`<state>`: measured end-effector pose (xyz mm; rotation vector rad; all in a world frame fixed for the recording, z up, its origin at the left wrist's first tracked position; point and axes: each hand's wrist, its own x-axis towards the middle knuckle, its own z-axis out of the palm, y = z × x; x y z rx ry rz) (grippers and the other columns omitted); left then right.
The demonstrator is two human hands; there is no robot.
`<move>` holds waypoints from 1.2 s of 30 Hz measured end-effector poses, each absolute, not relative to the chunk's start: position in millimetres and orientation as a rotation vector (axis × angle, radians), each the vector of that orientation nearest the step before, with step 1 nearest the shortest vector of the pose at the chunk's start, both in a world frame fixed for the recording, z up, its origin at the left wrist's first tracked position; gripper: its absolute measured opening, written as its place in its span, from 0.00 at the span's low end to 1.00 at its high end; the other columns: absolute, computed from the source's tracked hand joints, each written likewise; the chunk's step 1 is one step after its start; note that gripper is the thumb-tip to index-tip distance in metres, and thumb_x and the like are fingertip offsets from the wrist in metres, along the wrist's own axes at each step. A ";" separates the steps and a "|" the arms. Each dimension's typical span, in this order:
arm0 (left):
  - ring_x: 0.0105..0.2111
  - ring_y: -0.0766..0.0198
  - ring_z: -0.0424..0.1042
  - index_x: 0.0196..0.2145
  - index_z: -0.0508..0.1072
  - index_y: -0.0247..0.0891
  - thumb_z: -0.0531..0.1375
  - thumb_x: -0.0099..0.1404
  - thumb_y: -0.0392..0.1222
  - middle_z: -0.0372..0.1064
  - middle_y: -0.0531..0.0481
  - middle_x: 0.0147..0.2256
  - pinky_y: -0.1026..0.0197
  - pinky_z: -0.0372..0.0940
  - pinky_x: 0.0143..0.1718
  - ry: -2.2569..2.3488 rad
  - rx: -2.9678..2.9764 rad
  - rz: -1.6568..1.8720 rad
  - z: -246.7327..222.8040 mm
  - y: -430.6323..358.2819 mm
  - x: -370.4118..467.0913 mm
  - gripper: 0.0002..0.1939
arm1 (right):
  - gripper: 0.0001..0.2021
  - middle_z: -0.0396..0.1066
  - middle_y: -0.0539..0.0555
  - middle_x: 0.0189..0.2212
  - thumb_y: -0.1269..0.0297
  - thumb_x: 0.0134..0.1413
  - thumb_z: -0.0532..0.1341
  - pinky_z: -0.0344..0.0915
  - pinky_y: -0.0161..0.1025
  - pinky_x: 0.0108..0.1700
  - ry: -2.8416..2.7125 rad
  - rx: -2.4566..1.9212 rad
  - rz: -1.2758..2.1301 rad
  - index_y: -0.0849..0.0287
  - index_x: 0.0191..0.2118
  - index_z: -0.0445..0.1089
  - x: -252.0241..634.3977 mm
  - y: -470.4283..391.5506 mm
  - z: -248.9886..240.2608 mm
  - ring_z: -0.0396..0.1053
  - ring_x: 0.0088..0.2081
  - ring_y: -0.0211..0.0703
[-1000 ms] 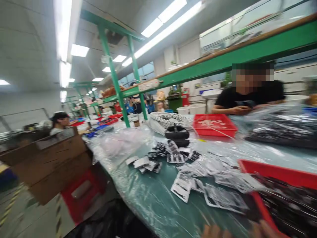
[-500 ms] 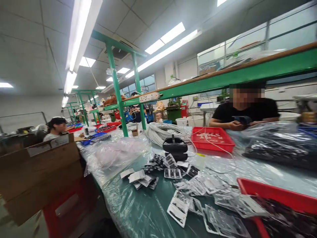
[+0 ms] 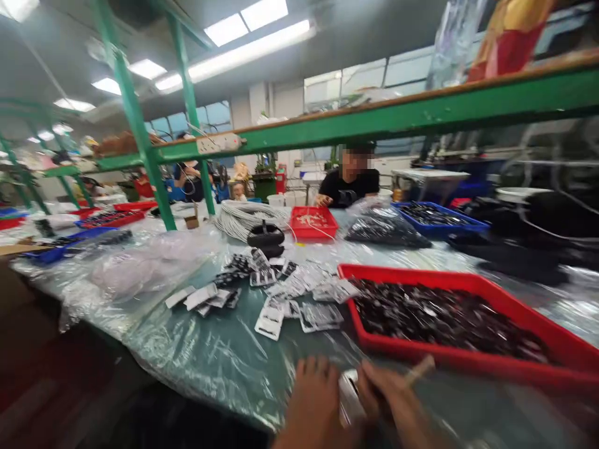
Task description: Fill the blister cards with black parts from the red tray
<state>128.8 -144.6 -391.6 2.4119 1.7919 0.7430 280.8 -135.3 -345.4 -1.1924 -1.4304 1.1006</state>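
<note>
Near the bottom of the head view, my left hand (image 3: 312,399) is closed, with curled fingers at the left side of a small silvery-white packet (image 3: 350,396). My right hand (image 3: 395,399) closes on the same packet from the right, and a thin tan stick-like thing (image 3: 420,369) shows by its fingers. Blur hides the fingertips. Just beyond my hands, white and clear packets (image 3: 270,318) lie in a loose heap on the plastic-covered green table (image 3: 206,358). A large red tray (image 3: 449,357) full of small dark parts stands to the right.
Farther back are a black open case (image 3: 265,237), a coil of white cable (image 3: 234,218), a small red tray (image 3: 314,232), a bag of black items (image 3: 386,229) and a blue tray (image 3: 440,231). A person in black sits across the table. A green shelf (image 3: 397,121) spans above.
The view has swung right and down. Both my hands and the packet between them now show, with more of the large red tray. The person across has raised the head and lowered a hand.
</note>
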 end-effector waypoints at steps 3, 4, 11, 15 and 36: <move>0.49 0.42 0.65 0.52 0.70 0.35 0.67 0.52 0.61 0.68 0.38 0.50 0.41 0.61 0.51 1.750 2.361 0.708 -360.3 -166.0 115.5 0.36 | 0.28 0.48 0.43 0.13 0.39 0.54 0.60 0.46 0.35 0.19 -1.152 -0.818 1.510 0.56 0.17 0.56 262.9 -126.0 -318.7 0.45 0.16 0.32; 0.50 0.42 0.65 0.53 0.69 0.35 0.67 0.54 0.59 0.67 0.38 0.50 0.40 0.61 0.52 1.753 2.355 0.690 -354.1 -168.8 112.3 0.35 | 0.28 0.46 0.42 0.13 0.41 0.53 0.62 0.43 0.35 0.19 -1.102 -0.718 1.578 0.56 0.16 0.55 256.0 -121.6 -314.1 0.42 0.16 0.31; 0.47 0.47 0.67 0.49 0.72 0.38 0.67 0.57 0.50 0.68 0.43 0.46 0.43 0.63 0.50 1.720 2.262 0.759 -359.8 -172.7 109.4 0.24 | 0.28 0.45 0.41 0.12 0.40 0.51 0.62 0.37 0.34 0.17 -1.059 -0.722 1.592 0.55 0.16 0.54 224.5 -106.6 -327.4 0.39 0.14 0.30; 0.48 0.46 0.66 0.48 0.73 0.37 0.70 0.54 0.49 0.67 0.42 0.46 0.43 0.63 0.52 1.731 2.211 0.804 -364.3 -171.4 109.7 0.26 | 0.28 0.43 0.40 0.12 0.40 0.52 0.60 0.36 0.34 0.16 -1.061 -0.733 1.585 0.55 0.15 0.53 216.4 -102.3 -334.4 0.38 0.14 0.30; 0.45 0.48 0.67 0.43 0.73 0.37 0.69 0.55 0.47 0.70 0.43 0.43 0.45 0.62 0.49 1.753 2.224 0.883 -366.4 -171.0 107.4 0.20 | 0.26 0.47 0.42 0.11 0.44 0.54 0.61 0.38 0.36 0.18 -1.172 -0.862 1.481 0.55 0.15 0.55 202.9 -102.1 -346.2 0.42 0.15 0.31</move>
